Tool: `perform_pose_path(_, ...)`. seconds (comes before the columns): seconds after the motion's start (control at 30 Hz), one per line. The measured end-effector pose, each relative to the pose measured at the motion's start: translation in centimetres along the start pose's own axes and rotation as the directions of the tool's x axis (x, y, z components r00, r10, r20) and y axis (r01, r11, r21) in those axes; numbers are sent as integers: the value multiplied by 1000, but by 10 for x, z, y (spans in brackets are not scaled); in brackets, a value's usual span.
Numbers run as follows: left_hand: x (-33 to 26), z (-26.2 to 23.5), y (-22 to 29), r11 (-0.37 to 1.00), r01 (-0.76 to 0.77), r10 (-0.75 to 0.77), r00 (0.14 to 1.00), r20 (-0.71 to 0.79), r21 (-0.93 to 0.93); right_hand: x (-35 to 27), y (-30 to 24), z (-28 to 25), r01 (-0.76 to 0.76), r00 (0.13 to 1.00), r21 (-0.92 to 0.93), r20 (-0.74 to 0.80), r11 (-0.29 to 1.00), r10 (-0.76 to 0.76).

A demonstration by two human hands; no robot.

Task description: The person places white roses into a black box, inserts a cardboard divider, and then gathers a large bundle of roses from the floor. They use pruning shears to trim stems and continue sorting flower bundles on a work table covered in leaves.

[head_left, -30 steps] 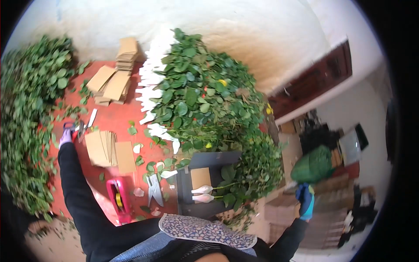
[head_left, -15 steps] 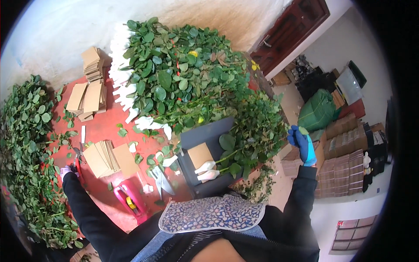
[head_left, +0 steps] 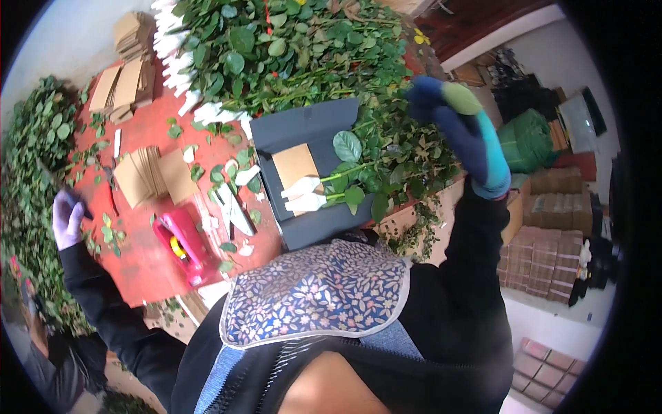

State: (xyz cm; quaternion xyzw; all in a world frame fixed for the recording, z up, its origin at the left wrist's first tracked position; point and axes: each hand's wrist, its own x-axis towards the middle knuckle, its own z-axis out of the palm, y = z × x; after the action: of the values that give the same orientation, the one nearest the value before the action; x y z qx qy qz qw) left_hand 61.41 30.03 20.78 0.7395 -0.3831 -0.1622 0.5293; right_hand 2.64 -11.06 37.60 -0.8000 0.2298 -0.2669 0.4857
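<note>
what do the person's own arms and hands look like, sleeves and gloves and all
Both arms wear long black sleeves. The left hand has a pale lilac glove. The right hand has a dark navy glove with a bright turquoise part toward the wrist; yellow-green shows near its fingers. Blur hides any finer markings.

This looks like a flower-packing workroom: leafy stems (head_left: 276, 52) heap a red table (head_left: 138, 265) with cards (head_left: 138, 176) and a tape dispenser (head_left: 185, 257); bundled cardboard (head_left: 541, 259) stands stacked nearby.
</note>
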Motion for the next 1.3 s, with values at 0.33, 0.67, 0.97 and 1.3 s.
perform_pose_path(0.33, -76, 388, 247, 625, 186, 14, 968, 249, -758, 26, 36, 72, 625, 758, -236, 415, 744, -504)
perform_pose_path(0.67, -11, 449, 255, 972, -160, 183, 976, 122, -174, 70, 121, 42, -367, 858, 637, 513, 678, -17)
perform_pose_path(0.97, 7, 368, 265, 972, -230, 226, 971, 78, 46, 233, 237, 15, -252, 803, 57, 569, 966, 176)
perform_pose_path(1.3, -78, 314, 182, 855, 284, -359, 928, -100, -434, 321, 224, 40, 115, 570, -770, 569, 628, 593)
